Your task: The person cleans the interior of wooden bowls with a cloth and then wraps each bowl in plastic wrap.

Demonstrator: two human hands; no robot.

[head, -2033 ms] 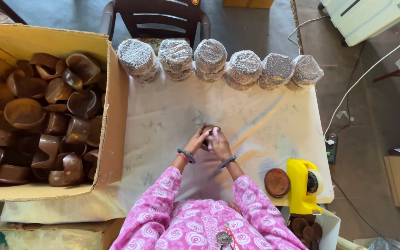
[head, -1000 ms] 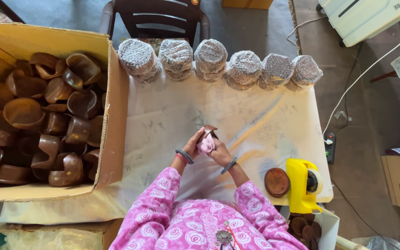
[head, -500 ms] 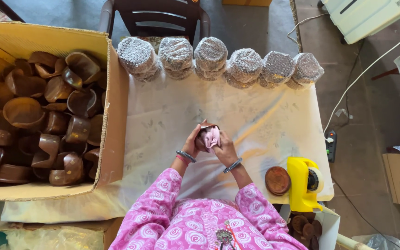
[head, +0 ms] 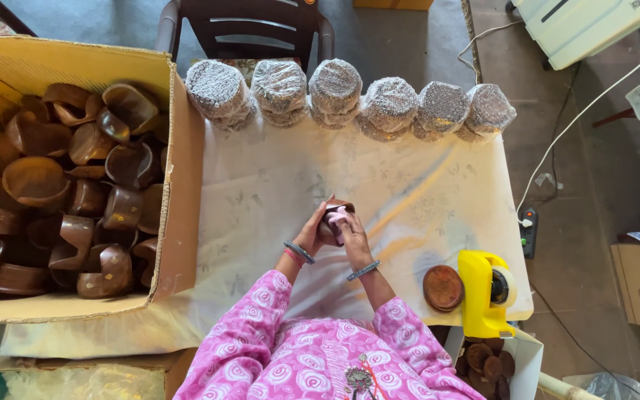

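Observation:
My left hand (head: 311, 231) grips a small brown wooden bowl (head: 337, 208) above the middle of the table. My right hand (head: 354, 235) presses a pink cloth (head: 333, 217) into the bowl. Both wrists wear dark bangles. The bowl is mostly hidden by my fingers. The table is covered with a pale printed sheet (head: 275, 178).
A big cardboard box (head: 181, 192) at the left holds several brown wooden bowls (head: 75, 185). Several bubble-wrapped bundles (head: 350, 100) line the far table edge. A round wooden lid (head: 442, 287) and a yellow tape dispenser (head: 483, 292) sit at the right. A dark chair (head: 250, 30) stands beyond.
The pink cloth came into view and was worked around inside the bowl; now less of it shows under my right hand. The bowl stays in place.

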